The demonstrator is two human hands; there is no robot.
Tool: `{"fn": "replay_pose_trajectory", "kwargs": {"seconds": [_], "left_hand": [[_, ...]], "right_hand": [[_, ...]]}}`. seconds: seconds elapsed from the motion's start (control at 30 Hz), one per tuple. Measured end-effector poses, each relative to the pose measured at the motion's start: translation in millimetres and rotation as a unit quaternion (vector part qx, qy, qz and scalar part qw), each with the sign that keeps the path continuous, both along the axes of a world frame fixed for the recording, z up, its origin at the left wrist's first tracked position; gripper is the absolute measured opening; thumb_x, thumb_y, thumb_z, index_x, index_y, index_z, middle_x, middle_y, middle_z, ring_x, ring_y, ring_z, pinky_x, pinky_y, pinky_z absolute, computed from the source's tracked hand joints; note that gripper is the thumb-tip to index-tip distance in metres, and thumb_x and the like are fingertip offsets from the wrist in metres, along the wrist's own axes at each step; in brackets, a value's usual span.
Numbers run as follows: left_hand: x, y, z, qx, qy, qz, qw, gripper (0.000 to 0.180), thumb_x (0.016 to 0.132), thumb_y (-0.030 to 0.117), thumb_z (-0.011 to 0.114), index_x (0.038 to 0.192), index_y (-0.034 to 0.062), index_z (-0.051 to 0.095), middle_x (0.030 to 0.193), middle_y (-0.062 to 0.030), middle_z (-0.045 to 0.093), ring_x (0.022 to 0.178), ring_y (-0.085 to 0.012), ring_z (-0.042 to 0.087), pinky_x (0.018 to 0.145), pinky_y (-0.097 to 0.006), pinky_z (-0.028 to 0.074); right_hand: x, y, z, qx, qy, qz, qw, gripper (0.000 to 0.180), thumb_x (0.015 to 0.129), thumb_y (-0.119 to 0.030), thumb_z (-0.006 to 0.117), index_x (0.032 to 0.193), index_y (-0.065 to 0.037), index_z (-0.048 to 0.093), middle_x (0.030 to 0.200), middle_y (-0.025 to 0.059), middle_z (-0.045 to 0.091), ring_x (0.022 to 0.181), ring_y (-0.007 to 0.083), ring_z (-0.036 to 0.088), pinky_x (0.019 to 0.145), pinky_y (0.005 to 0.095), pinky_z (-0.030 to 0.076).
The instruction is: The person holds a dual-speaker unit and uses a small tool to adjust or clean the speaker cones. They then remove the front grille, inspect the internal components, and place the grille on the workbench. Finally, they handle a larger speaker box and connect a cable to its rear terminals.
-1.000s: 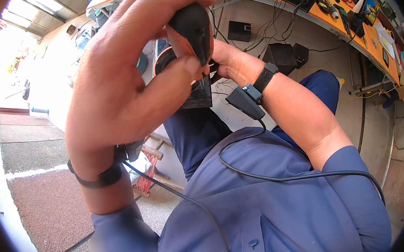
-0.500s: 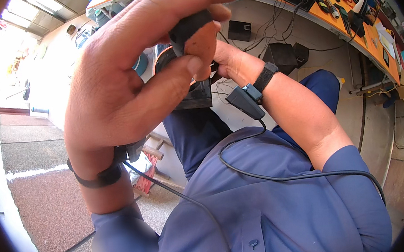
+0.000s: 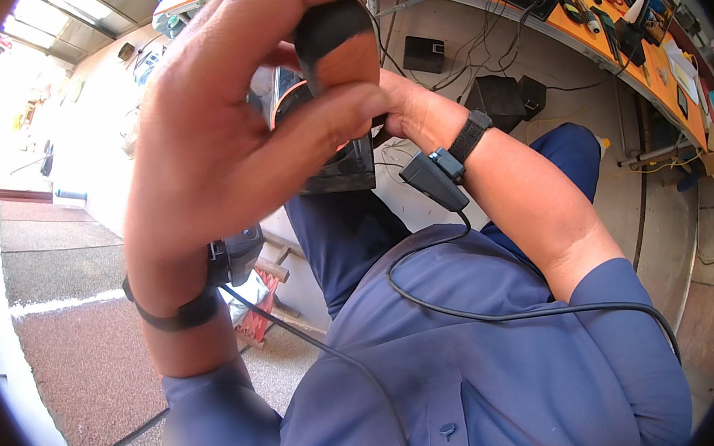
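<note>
My left hand (image 3: pixel 220 141) pinching black cap (image 3: pixel 330 32), 12 o'clock; right hand (image 3: pixel 411 114) clamped on dark device (image 3: pixel 338 164). Risk: cap slips, wrist cable (image 3: pixel 503 312) snags.

An orange workbench (image 3: pixel 613 22) is seen curving along the upper right, with tools lying on it. Cables are hanging against the pale wall (image 3: pixel 556 58) below. A reddish and grey paved floor (image 3: pixel 77 353) is being lit by strong daylight from the left.
</note>
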State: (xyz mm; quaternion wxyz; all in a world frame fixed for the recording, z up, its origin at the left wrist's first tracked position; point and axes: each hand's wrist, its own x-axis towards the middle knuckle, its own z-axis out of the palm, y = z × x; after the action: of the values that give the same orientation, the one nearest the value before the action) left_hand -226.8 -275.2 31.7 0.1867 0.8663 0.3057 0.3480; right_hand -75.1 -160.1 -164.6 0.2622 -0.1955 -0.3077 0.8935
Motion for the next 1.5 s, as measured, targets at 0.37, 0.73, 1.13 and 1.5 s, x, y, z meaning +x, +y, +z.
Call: {"fn": "replay_pose_trajectory", "kwargs": {"seconds": [0.37,0.73,1.13,1.5], "left_hand": [[5.3,-7.8,-1.1,-0.052,-0.100,0.007,0.994,0.060,0.086,0.006,0.078,0.140,-0.0044,0.056,0.114,-0.0138,0.070,0.103,-0.0206,0.068,0.095,-0.032,0.052],[3.8,5.2,-6.6,-0.004,-0.061,-0.080,0.995,0.054,0.091,0.004,0.064,0.143,-0.0009,0.055,0.125,-0.0157,0.067,0.116,-0.0244,0.067,0.103,-0.038,0.050],[18.6,-6.8,-2.3,0.073,-0.029,0.104,0.991,0.057,0.081,0.011,0.090,0.130,0.0006,0.062,0.107,-0.0115,0.068,0.086,-0.0144,0.070,0.076,-0.029,0.057],[0.0,-2.4,-4.5,0.012,-0.016,0.037,0.999,0.056,0.091,0.004,0.064,0.145,0.0003,0.053,0.127,-0.0163,0.066,0.115,-0.0241,0.067,0.103,-0.038,0.052]], "right_hand": [[9.0,-1.9,6.2,0.036,-0.031,0.029,0.998,0.037,0.105,-0.023,0.060,0.134,0.000,0.058,0.109,0.0125,0.070,0.088,0.0172,0.072,0.068,0.0268,0.060],[-2.8,3.7,-11.4,0.117,-0.100,-0.011,0.988,0.066,0.103,-0.058,0.047,0.143,-0.007,0.058,0.126,0.0139,0.073,0.109,0.0218,0.073,0.093,0.0405,0.061],[-0.8,-2.9,2.1,0.110,-0.084,-0.003,0.990,0.066,0.103,-0.057,0.045,0.142,-0.005,0.057,0.124,0.0158,0.073,0.108,0.0236,0.074,0.093,0.0398,0.062],[-0.9,-0.1,-0.9,0.074,-0.051,0.004,0.996,0.058,0.103,-0.045,0.053,0.141,-0.001,0.056,0.124,0.0165,0.072,0.108,0.0233,0.074,0.091,0.0379,0.062]]}}
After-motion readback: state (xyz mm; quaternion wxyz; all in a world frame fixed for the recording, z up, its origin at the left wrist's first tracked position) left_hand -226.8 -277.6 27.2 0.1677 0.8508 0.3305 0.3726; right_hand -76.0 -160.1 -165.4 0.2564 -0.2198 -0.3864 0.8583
